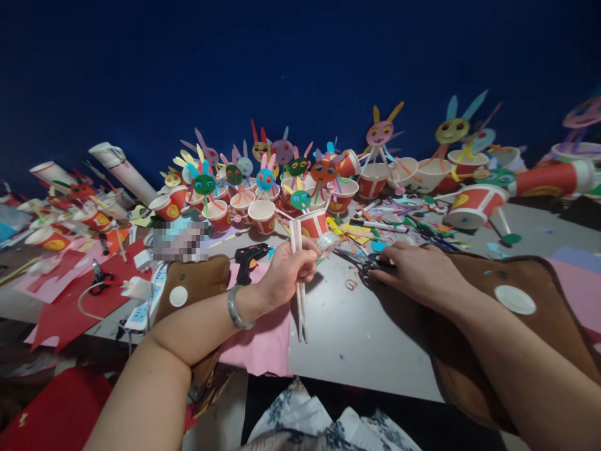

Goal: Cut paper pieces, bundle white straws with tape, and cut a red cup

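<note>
My left hand (292, 268) is closed around a few thin white sticks (301, 313), which stand nearly upright and stick out above and below the fist. Beside its fingertips is a clear roll of tape (327, 242); I cannot tell whether the hand touches it. My right hand (416, 269) is low over the table, thumb and fingers closed about the handle end of a pair of scissors (350, 257). The blades point left toward the other hand. A red and white paper cup (313, 223) stands just behind my left fist.
Several paper cups with rabbit-faced figures (265, 180) line the back. Paper scraps and markers (375, 224) lie before them. A black glue gun (248, 260) rests left, near a power strip (145, 307). Brown pads (511, 326) lie under my right forearm and by my left (192, 282).
</note>
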A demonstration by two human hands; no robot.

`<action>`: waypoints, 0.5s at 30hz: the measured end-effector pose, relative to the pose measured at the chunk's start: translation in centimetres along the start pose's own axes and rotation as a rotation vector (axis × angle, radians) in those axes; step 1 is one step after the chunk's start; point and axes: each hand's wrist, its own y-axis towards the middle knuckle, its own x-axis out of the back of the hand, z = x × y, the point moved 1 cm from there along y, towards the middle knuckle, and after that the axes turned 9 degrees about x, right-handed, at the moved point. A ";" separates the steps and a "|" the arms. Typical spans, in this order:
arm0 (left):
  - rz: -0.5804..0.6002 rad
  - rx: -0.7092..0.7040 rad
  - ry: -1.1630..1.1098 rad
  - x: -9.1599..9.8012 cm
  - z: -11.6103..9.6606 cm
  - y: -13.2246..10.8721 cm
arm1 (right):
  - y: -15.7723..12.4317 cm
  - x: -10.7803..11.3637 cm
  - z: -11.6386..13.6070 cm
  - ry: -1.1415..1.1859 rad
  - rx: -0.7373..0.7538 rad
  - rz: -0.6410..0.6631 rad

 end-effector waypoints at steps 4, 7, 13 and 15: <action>0.019 0.024 0.043 -0.1 0.1 -0.2 | -0.4 0.5 0.3 0.127 0.075 -0.298; 0.017 0.042 0.078 -0.4 0.2 -0.6 | -1.2 1.9 2.1 0.485 0.145 -0.631; 0.009 0.053 0.239 -0.8 0.4 -1.5 | -2.1 2.4 6.0 1.069 0.239 -0.601; 0.018 0.038 0.289 -0.9 0.5 -1.5 | -2.1 2.2 6.5 1.111 0.222 -0.584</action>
